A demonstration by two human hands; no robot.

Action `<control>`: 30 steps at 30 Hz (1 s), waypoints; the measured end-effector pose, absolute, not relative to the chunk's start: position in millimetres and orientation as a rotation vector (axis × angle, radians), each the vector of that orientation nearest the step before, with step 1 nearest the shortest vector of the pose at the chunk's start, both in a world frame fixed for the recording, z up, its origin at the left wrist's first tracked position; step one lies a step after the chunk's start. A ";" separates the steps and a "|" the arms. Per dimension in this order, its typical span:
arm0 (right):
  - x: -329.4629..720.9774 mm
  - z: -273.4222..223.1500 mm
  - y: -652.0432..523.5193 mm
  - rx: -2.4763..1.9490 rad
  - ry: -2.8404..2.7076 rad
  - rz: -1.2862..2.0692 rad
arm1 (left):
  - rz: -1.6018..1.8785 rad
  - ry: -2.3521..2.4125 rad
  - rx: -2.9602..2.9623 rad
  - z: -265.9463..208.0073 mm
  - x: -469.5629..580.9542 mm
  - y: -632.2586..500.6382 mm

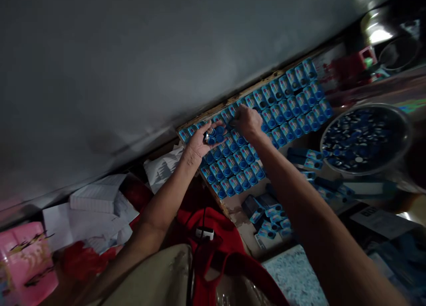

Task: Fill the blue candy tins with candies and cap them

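Note:
Palm up and cupped, my left hand (199, 142) holds several small round blue caps (216, 135), some with silvery sides. My right hand (249, 120) is closed, fingers pointing down, over rows of small blue packs (244, 157) laid side by side on a board. Its fingertips are in shadow, and what they pinch cannot be made out. Each pack has a printed label and a round blue spot; in the far row, several packs toward the right show dark round spots instead.
At the right stands a wide metal bowl (366, 139) full of blue and silvery pieces. Loose blue packs (266, 213) lie in front of the board. White papers (96, 213) and a pink container (28, 261) are at the left. A grey wall (133, 66) rises behind the board.

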State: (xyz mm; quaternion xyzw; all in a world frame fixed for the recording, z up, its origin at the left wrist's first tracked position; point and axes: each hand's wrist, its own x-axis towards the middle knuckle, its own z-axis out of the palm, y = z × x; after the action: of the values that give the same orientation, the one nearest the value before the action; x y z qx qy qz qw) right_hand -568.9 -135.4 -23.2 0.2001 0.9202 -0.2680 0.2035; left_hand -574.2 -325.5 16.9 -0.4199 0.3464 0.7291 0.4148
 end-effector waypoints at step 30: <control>-599.9 -55.2 -99.8 0.772 2.485 -0.692 | 1.994 0.851 -0.983 -0.2 -590.0 -290.0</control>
State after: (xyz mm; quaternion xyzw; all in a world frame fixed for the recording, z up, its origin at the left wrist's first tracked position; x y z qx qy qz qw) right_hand -599.9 -99.8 -55.2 0.2796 0.8998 -0.2505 0.2224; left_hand -590.0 -290.0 -0.2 -0.3833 0.3318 0.7778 0.3714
